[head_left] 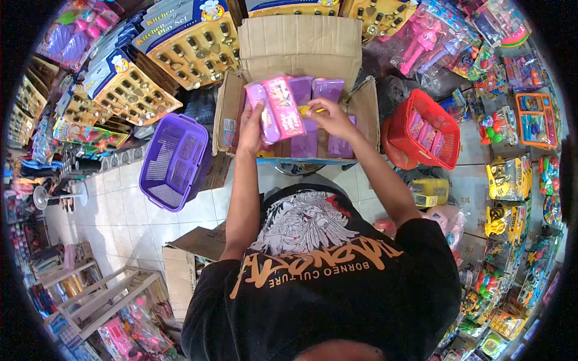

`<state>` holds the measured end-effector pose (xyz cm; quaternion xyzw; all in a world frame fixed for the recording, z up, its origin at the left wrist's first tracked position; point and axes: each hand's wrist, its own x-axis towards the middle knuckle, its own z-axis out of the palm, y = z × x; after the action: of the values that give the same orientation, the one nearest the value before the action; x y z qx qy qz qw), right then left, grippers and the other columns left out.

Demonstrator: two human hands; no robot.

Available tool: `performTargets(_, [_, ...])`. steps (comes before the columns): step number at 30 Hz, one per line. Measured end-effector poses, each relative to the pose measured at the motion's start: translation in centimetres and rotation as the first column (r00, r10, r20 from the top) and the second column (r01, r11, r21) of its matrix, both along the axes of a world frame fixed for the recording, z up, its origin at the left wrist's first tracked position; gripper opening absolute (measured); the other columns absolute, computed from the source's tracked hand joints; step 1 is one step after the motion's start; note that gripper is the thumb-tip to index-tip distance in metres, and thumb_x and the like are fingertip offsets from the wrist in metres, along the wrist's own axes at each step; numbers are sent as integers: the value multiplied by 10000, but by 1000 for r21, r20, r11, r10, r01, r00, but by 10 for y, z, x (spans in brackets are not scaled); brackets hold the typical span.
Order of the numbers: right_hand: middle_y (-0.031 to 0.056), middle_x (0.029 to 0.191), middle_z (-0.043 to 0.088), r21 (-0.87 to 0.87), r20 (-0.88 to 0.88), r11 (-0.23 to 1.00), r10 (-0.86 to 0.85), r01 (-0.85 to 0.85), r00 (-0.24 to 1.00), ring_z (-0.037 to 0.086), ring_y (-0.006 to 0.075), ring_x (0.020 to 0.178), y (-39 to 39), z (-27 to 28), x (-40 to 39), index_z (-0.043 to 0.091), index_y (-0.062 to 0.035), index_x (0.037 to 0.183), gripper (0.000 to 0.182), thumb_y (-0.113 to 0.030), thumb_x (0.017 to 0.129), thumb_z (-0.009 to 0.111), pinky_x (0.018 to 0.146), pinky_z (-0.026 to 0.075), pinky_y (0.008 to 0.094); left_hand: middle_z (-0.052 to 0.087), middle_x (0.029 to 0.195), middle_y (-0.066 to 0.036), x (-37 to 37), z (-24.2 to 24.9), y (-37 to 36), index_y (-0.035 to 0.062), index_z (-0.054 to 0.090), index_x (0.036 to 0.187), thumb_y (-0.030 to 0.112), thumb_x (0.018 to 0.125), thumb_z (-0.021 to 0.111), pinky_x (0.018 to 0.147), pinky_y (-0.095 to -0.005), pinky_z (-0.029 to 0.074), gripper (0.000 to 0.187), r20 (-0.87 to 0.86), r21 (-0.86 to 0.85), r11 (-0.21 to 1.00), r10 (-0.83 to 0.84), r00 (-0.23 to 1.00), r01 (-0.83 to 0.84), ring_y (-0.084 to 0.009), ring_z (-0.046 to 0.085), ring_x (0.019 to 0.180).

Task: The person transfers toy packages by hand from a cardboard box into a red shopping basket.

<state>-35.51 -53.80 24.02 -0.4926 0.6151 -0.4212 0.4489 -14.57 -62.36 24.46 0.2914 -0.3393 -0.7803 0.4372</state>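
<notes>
Toy shop, pink-and-purple package [282,108] between two hands [251,127], open carton [301,45] beneath.

Up and to the left of my left fingers [256,111], I can read "Kitchen Play Set" on the carded toy sets [194,54]. Below my fingers, my black shirt [367,313] says "BORNEO CULTURE", upside down in my view, beside larger orange lettering I can't make out. The white print on the pink packet [283,108] at my fingers is too small to read.
</notes>
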Motion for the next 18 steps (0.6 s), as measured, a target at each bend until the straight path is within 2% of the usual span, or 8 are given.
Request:
performTargets(2, [101,1032,579,73,-49,995,67,-63,997,598,158,768,-14,-25,-16,495,-45,1165,442,-310,833,616,610,501,270,580,1048,-58,12,-5,-4,39,473,1163,247,907,496,841,-293,447,331,17,27,997,71,997,-72,-139,568,949])
performTargets(4, [126,1059,564,633,-184,763,314,-132,931,607,181,739,-22,-39,-21,421,-57,1254,589,-348,797,651,610,529,268,577,1058,-61,23,-5,-8,48,472,1165,264,918,457,845,-294,441,329,17,21,993,115,993,-116,-145,566,946])
performTargets(5, [126,1059,564,633,-182,761,323,-140,929,607,181,739,-23,-47,-18,421,-57,1254,589,-348,797,651,610,529,268,576,1059,-61,28,-5,-9,47,463,1172,261,917,459,848,-296,441,333,16,18,990,138,990,-138,-147,566,948])
performTargets(7, [174,1147,535,783,-129,557,581,-276,804,554,265,1018,-28,-64,-6,236,-59,1366,837,-500,766,619,711,528,375,575,1061,-61,35,0,-7,47,455,1178,259,916,462,851,-298,440,337,17,13,985,173,985,-173,-150,566,951])
performTargets(8, [174,1147,535,783,-129,554,590,-283,797,554,265,1018,-34,-91,1,236,-59,1366,837,-500,766,619,711,528,375,570,1068,-60,38,5,-5,50,459,1173,265,912,457,859,-308,438,338,43,-8,979,205,978,-204,-158,563,958])
performTargets(10, [226,1286,432,708,-554,698,646,-111,526,478,321,1144,-45,-145,17,126,15,1383,969,-606,760,532,909,430,411,565,1074,-59,43,7,-1,53,462,1168,271,909,452,867,-318,437,339,66,-25,968,252,966,-251,-165,560,965])
performTargets(11, [242,1328,378,748,-531,658,667,-80,523,413,339,1210,-47,-132,27,45,60,1377,1062,-679,739,463,1021,306,394,560,1079,-60,47,5,1,51,456,1176,267,909,452,870,-313,430,343,104,-16,968,250,963,-249,-160,554,967])
performTargets(18, [212,1358,343,806,-449,579,733,-122,512,399,307,1223,-55,-134,43,35,15,1391,1035,-648,738,490,1011,323,390,544,1089,-50,57,5,15,44,430,1215,258,910,458,885,-287,407,374,119,-7,961,275,954,-276,-144,534,984])
